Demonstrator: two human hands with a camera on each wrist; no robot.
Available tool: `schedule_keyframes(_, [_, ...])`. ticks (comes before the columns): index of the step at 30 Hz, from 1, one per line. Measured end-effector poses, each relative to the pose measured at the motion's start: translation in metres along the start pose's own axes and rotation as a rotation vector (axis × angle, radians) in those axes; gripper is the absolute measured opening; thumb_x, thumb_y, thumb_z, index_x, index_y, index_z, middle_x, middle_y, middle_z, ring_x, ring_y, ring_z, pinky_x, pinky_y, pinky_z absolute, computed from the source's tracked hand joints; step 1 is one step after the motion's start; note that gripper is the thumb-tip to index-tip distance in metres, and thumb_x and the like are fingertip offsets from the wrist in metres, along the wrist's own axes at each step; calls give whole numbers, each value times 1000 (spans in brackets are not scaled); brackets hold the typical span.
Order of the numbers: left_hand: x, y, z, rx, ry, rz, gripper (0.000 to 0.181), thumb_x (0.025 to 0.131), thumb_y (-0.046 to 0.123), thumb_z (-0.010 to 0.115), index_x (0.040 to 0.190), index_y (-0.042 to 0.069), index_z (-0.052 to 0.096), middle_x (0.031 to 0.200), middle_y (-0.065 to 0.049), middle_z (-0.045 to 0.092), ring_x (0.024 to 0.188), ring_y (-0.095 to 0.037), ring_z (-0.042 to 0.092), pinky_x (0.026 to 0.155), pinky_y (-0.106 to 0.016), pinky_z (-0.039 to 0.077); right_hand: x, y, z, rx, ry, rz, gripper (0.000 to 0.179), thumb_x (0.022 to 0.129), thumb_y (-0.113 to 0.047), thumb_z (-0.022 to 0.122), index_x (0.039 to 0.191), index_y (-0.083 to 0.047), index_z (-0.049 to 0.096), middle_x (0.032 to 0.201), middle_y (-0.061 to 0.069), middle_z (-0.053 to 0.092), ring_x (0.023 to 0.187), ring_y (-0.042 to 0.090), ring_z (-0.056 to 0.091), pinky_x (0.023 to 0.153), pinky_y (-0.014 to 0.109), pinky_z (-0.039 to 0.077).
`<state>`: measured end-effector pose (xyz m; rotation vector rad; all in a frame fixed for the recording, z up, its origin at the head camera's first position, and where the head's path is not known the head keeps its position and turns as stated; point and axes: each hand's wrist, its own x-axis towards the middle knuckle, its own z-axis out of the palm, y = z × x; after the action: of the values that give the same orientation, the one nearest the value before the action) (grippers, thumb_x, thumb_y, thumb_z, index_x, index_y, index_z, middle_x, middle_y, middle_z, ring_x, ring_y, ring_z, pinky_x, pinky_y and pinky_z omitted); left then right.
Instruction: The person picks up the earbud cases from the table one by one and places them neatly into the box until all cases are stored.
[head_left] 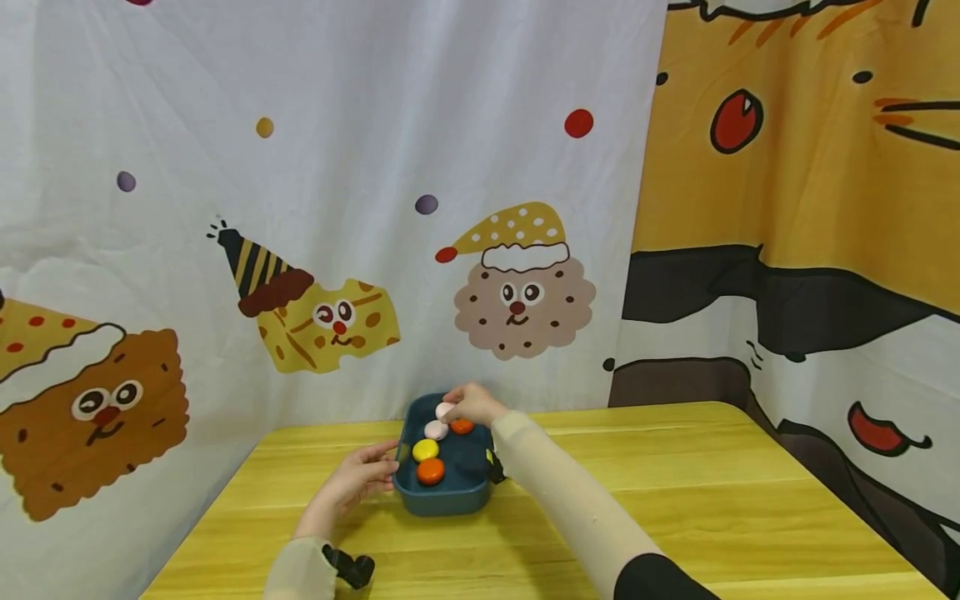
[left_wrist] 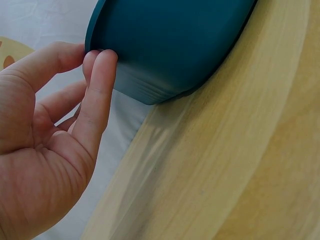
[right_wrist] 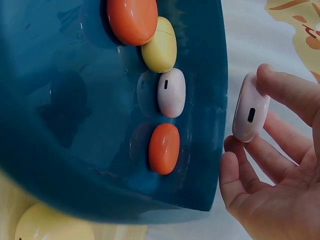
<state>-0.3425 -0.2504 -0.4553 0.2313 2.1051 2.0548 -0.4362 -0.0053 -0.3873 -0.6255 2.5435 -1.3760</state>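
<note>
A dark teal bin (head_left: 442, 503) stands on the table near its far edge. My left hand (head_left: 354, 482) pinches the bin's left rim between thumb and fingers. In the right wrist view, a pale pink earbud case (right_wrist: 250, 107) with a small dark port is held between the thumb and fingers of my right hand (head_left: 476, 405), over the bin's far end. Inside the bin lie another pale pink case (right_wrist: 172, 93), a yellow case (right_wrist: 161, 46), a near orange case (head_left: 431, 472) and a far orange case (right_wrist: 164, 149).
The wooden table (head_left: 660, 500) reaches out on both sides of the bin. Right behind it hangs a printed white cloth (head_left: 360, 125). In the right wrist view, a yellow rounded thing (right_wrist: 54, 224) shows outside the bin, at the lower left.
</note>
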Motion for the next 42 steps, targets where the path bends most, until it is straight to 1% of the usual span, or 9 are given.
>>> schedule_keyframes(3, [0, 0, 1, -1, 1, -2, 58, 95, 1, 56, 147, -8, 31, 103, -13, 53, 74, -14, 60, 74, -32, 57, 0, -1, 0, 6, -1, 6, 41, 82, -9, 76, 121, 1, 65, 123, 14, 62, 112, 29, 57, 91, 38, 50])
schedule_keyframes(12, [2, 1, 1, 2, 1, -3, 59, 95, 3, 58, 147, -8, 31, 100, -9, 54, 74, -14, 59, 75, -33, 57, 8, 3, 0, -2, 9, 26, 40, 81, -10, 78, 118, -1, 67, 120, 11, 63, 111, 28, 57, 90, 38, 50])
schedule_keyframes(17, [1, 0, 1, -3, -2, -3, 59, 95, 3, 58, 147, -8, 31, 101, -10, 54, 74, -14, 60, 75, -33, 57, 7, 1, 1, -5, 2, 25, 40, 80, -9, 78, 118, 0, 67, 119, 12, 63, 111, 29, 57, 90, 38, 51])
schedule_keyframes(23, [1, 0, 1, 1, 1, -3, 62, 94, 5, 61, 147, -8, 32, 102, -11, 55, 75, -14, 60, 75, -32, 57, 8, 2, 2, -13, 5, 36, 39, 81, -9, 78, 117, -2, 67, 120, 10, 63, 110, 26, 58, 89, 36, 51])
schedule_keyframes(26, [1, -1, 1, 2, 0, 0, 62, 94, 5, 61, 147, -8, 32, 102, -11, 55, 75, -14, 60, 75, -32, 57, 10, 2, 2, -9, -5, 25, 40, 81, -9, 77, 119, 0, 67, 120, 13, 63, 108, 28, 59, 89, 39, 51])
schedule_keyframes(31, [1, -2, 1, -6, -9, 5, 61, 94, 2, 59, 147, -9, 31, 106, -16, 55, 74, -14, 60, 76, -32, 57, 13, 5, 3, -32, -21, -10, 43, 81, -9, 77, 121, 2, 65, 122, 16, 63, 111, 31, 58, 92, 42, 49])
schedule_keyframes(35, [1, -2, -1, -13, -8, 8, 62, 93, 2, 60, 146, -10, 31, 105, -16, 55, 74, -14, 60, 75, -32, 57, 13, 6, 2, -48, -25, -21, 42, 83, -9, 75, 121, 3, 65, 123, 17, 62, 112, 32, 57, 93, 42, 49])
schedule_keyframes(38, [1, -2, -1, -17, -6, 7, 62, 93, 2, 60, 146, -10, 30, 104, -14, 55, 74, -14, 60, 75, -31, 57, 12, 5, 2, -52, -27, -21, 41, 83, -8, 75, 121, 3, 65, 124, 18, 61, 111, 31, 58, 91, 40, 50])
schedule_keyframes(42, [0, -2, 0, -23, -7, 4, 63, 93, 3, 61, 147, -10, 30, 106, -17, 55, 74, -14, 61, 74, -31, 57, 8, 5, 1, -57, -33, -17, 41, 84, -8, 74, 122, 4, 64, 125, 20, 60, 109, 31, 58, 88, 38, 51])
